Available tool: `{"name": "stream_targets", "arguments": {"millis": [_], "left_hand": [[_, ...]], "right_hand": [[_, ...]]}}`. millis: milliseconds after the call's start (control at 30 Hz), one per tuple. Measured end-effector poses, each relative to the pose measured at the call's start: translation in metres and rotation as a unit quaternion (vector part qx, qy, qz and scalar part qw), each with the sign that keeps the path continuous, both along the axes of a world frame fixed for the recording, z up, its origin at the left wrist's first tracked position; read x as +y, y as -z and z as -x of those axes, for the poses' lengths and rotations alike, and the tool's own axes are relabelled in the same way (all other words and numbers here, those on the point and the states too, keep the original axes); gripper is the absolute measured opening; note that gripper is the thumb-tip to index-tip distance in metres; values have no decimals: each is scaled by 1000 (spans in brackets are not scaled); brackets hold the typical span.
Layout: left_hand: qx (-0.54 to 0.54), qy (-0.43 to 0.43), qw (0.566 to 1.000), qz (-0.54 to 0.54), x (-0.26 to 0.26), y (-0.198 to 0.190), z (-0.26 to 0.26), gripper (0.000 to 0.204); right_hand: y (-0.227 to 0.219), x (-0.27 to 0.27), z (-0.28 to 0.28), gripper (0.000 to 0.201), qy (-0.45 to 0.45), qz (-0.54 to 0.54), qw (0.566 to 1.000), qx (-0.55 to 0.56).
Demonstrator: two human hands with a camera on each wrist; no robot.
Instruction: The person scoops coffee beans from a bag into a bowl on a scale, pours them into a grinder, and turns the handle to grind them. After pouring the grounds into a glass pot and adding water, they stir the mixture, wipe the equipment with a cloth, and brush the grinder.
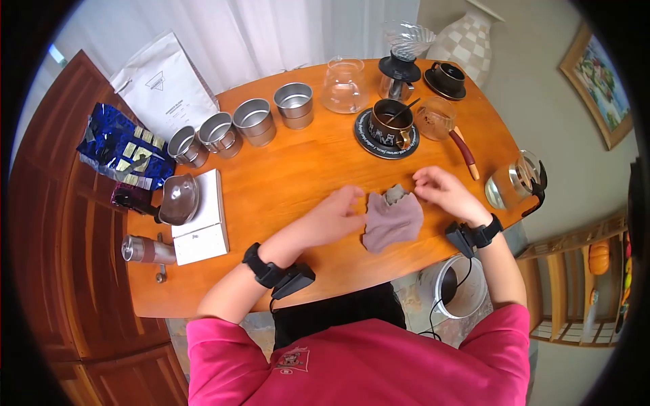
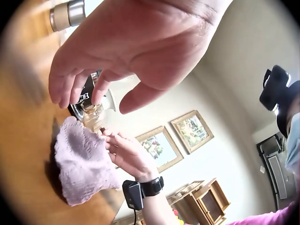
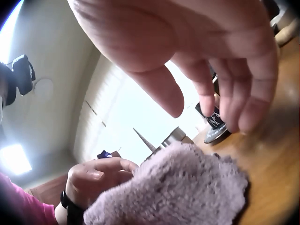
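Observation:
A crumpled mauve cloth [image 1: 393, 222] lies on the table near its front edge, a greyish patch showing at its far end. Its fuzzy texture fills the lower part of the right wrist view [image 3: 178, 183]. My left hand [image 1: 330, 218] hovers at the cloth's left side, fingers relaxed and holding nothing. On the other side is my right hand [image 1: 447, 192], its fingers loosely bent near the cloth's upper right corner, also holding nothing. Beyond the cloth, a black cup [image 1: 391, 125] with a gold handle and a spoon in it stands on a black saucer [image 1: 369, 143].
Several metal cups [image 1: 254, 122] line the back left, before a white bag [image 1: 166, 84] and a blue bag [image 1: 125, 145]. A glass server [image 1: 345, 84] and a dripper [image 1: 399, 68] stand behind. At right are a wooden-handled glass pot [image 1: 437, 118] and a glass kettle [image 1: 508, 184]. A bucket [image 1: 467, 298] sits below.

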State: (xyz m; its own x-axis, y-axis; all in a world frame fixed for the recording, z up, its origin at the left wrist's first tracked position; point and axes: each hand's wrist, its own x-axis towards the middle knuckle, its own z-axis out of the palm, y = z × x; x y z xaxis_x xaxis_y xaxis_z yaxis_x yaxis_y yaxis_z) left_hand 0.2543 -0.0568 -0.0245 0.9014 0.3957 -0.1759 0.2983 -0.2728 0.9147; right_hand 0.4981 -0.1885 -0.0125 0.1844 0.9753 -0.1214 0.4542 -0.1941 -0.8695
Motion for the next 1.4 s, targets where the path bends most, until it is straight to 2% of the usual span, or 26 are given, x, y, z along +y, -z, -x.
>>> {"name": "stream_targets", "arguments": {"millis": [33,100,233,300,333,433,467,500,600,667,733,800,833,867,900,967,1000,1033,1100,1167,1233,1300,1333,1367,1400], "left_hand": [[-3,-3,1000,0,-3,5,-2,45],[18,-9,999,-24,-8,15,-7,50],[17,20,1000,-1,-14,24,-14,47],[29,52,996,-60,-18,21,-14,37],[28,53,996,-60,-18,24,-14,37],[-18,60,995,-72,-14,44,-14,32],[-70,21,997,-3,-14,50,-13,29],[-121,-18,990,66,-16,45,-11,26],[-107,-58,992,22,-12,21,-4,21],[-112,-55,991,46,-15,5,-2,19],[-118,-55,989,72,-21,-8,-3,17],[-201,-25,977,67,-30,-20,-4,15],[-200,-23,977,69,-33,-33,-2,15],[-184,-17,983,2,-35,-50,-1,15],[-168,-9,983,-67,-36,-61,-1,15],[-163,0,984,-76,-36,-70,-3,15],[-157,6,984,-86,-36,-74,-4,15],[-159,10,984,-86,-37,-79,-5,15],[-148,39,978,-140,-39,-86,-8,15],[-150,32,978,-142,-40,-87,-14,15],[-151,26,978,-143,-39,-86,-22,15],[-250,-17,965,-75,-36,-87,-34,14],[-241,-13,970,11,-34,-93,-35,11],[-241,-10,970,12,-33,-100,-37,11],[-289,-17,955,63,-32,-108,-40,9]], "right_hand": [[5,-1,4,32,-29,-5,998,-47],[8,-1,15,33,-65,25,996,-51],[15,0,28,28,-63,42,997,-16],[15,0,37,21,-56,26,998,-4],[18,1,42,16,-67,-38,997,-18],[7,-1,49,14,-54,-58,997,13],[2,-2,51,14,-52,-59,997,12],[-5,-3,52,13,-23,-59,996,66],[-16,-7,52,12,26,-58,984,167],[-21,-9,50,14,38,-56,971,228],[-30,-14,47,19,32,-67,974,216],[-39,-18,44,25,26,-76,975,208],[-43,-21,40,33,5,-80,983,164],[-46,-24,38,41,-15,-84,989,119],[-46,-26,37,41,-10,-83,989,118],[-47,-29,36,44,-104,-72,987,102],[-50,-34,34,39,-130,-1,985,115],[-45,-36,29,39,-127,-1,985,114],[-31,-37,20,29,-192,-11,981,39],[-32,-42,21,22,-180,-44,983,17],[-38,-49,22,20,-61,-29,992,103],[-51,-57,21,21,-22,-17,992,127],[-54,-59,17,22,-4,-56,992,114],[-55,-62,13,24,15,-94,990,101],[-56,-63,7,31,26,-106,989,103]]}}
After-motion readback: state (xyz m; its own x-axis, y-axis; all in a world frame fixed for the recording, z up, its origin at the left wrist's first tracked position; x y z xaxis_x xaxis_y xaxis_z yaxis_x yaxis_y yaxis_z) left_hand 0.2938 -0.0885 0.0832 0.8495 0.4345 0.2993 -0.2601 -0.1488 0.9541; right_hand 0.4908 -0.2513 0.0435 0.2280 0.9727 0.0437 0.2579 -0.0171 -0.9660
